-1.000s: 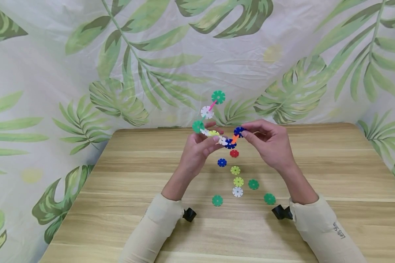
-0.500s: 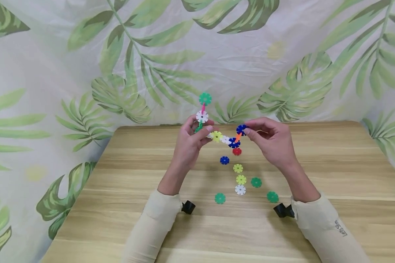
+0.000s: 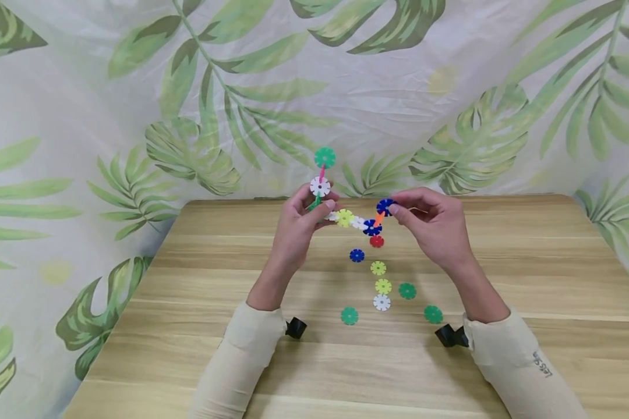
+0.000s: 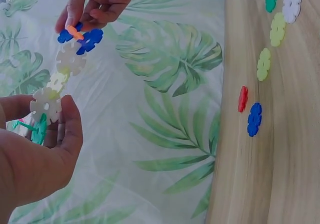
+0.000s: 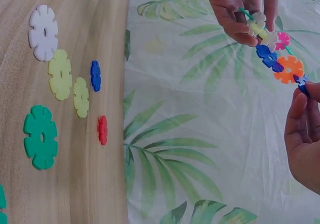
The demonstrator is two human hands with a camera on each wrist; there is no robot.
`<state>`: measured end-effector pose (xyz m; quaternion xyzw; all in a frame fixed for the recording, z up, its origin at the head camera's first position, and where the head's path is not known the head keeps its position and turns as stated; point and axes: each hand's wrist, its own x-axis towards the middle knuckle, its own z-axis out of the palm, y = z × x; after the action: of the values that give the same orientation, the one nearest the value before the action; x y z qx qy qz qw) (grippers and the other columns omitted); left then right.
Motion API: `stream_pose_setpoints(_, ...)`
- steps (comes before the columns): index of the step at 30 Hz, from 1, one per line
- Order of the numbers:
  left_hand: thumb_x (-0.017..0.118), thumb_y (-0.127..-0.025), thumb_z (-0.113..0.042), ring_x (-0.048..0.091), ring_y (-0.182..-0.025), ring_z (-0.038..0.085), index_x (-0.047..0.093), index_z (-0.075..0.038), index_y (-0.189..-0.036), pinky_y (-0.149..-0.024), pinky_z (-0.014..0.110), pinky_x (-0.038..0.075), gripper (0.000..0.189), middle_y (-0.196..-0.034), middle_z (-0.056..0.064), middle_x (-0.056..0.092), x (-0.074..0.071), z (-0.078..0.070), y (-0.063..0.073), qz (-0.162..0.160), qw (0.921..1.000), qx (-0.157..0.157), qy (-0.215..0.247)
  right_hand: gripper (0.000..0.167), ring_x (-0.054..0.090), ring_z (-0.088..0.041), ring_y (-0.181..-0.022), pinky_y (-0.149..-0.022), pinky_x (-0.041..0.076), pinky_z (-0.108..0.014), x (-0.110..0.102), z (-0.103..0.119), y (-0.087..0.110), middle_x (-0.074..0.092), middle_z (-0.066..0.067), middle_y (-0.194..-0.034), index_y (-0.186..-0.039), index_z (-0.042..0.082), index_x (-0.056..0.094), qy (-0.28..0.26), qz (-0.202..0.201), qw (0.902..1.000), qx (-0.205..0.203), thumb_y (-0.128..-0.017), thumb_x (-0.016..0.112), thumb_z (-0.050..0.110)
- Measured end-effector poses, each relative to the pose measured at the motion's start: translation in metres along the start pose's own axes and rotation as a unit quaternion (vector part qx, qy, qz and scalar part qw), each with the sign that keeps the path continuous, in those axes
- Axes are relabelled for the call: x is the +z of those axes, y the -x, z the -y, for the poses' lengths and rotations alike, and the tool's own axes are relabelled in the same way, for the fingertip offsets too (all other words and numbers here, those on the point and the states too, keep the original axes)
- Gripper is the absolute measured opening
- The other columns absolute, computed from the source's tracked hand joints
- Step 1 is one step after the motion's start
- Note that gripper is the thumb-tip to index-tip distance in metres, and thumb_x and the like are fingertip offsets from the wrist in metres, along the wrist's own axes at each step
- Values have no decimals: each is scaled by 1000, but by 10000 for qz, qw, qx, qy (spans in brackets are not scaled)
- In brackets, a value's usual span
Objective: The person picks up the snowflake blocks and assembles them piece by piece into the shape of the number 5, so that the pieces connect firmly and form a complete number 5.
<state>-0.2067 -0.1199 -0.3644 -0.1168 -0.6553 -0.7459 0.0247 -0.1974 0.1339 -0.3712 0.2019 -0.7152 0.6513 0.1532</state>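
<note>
A chain of interlocking notched plastic discs hangs above the table between both hands. My left hand [image 3: 295,227] grips its left part, near a white disc [image 4: 46,106] and a green disc [image 4: 39,129]. From there the chain rises to another white disc [image 3: 320,186], a pink one seen edge-on and a green disc [image 3: 324,157] at the top. Rightward run a yellow disc [image 3: 345,218], a white one and a blue disc [image 3: 372,227]. An orange disc [image 5: 289,70] links that to the end blue disc [image 3: 385,206], which my right hand [image 3: 434,224] pinches between thumb and fingers.
Loose discs lie on the wooden table [image 3: 188,349]: a red disc [image 3: 377,241], a blue disc [image 3: 357,255], two yellow ones, a white disc [image 3: 381,302] and several green ones, including a green disc [image 3: 433,314] by the right sleeve. A leaf-patterned cloth [image 3: 272,105] hangs behind the table.
The upright branch of the chain has swung left and turned, so its green top now stands above my left hand. The left hand has shifted slightly left; both hands keep their hold.
</note>
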Motion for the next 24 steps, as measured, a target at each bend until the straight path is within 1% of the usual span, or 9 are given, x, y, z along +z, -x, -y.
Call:
stream_pose_setpoints(3,65,-103,-5,75,-102,17,61,3,-133,-89,27,64,31,-115,7,69,-2,0,0,-24,10000,1,-34,19,75,-5,-84,-77,63,-19,-1,0,0,78,17,-98,-114,-8,76,8,-20,10000,-1,-95,76,-6)
stream_pose_setpoints(6,67,-101,-4,74,-104,22,60,4,-135,-92,26,62,35,-113,2,71,-4,0,-1,-56,10000,44,-61,20,76,-6,-85,-78,63,-19,-2,0,-1,78,16,-99,-115,-8,76,-8,-28,10000,0,-95,76,-6)
stream_pose_setpoints(9,69,-100,-5,74,-103,22,60,2,-138,-92,25,61,40,-110,0,73,-6,0,-2,-99,9998,130,-125,20,76,-6,-86,-79,63,-19,-2,1,-1,78,16,-99,-115,-9,75,-40,-16,10000,-6,-95,76,-7)
stream_pose_setpoints(13,69,-100,-5,74,-100,18,59,0,-141,-91,24,60,43,-110,2,72,-8,0,-3,-176,9991,253,-280,19,75,-5,-85,-78,63,-19,-1,2,-1,78,15,-99,-114,-8,75,-62,-4,10000,-41,-95,75,-7)
stream_pose_setpoints(17,71,-99,-6,70,-108,23,57,-1,-145,-93,23,59,48,-119,5,66,-10,0,-3,-314,9974,334,-559,19,76,-7,-84,-78,63,-19,-1,0,0,78,14,-98,-114,-10,75,-106,-12,9999,-89,-94,75,-9)
stream_pose_setpoints(19,73,-98,-7,67,-114,24,55,-2,-147,-97,25,57,52,-125,7,64,-10,0,-3,-476,9947,495,-771,19,76,-7,-85,-78,63,-19,0,0,0,78,14,-98,-113,-9,76,-111,-20,9999,-90,-94,75,-9)
stream_pose_setpoints(22,75,-96,-8,64,-120,24,54,-3,-147,-104,34,55,55,-131,12,62,-10,-1,-3,-811,9874,884,-1031,19,76,-6,-84,-78,63,-18,0,-1,0,78,14,-98,-113,-8,76,-97,-36,9999,-77,-94,76,-9)
stream_pose_setpoints(23,75,-95,-7,63,-122,28,54,-2,-146,-105,36,55,55,-133,17,61,-10,-1,-3,-894,9852,1027,-1045,19,75,-5,-84,-78,63,-18,0,0,0,78,14,-98,-113,-8,76,-82,-38,9999,-81,-94,75,-9)
stream_pose_setpoints(24,76,-95,-6,63,-123,29,55,-1,-146,-106,41,55,55,-133,18,61,-9,-3,-3,-963,9832,1138,-1051,19,75,-4,-84,-78,63,-18,0,0,0,78,15,-98,-113,-8,76,-68,-40,9999,-86,-94,75,-8)
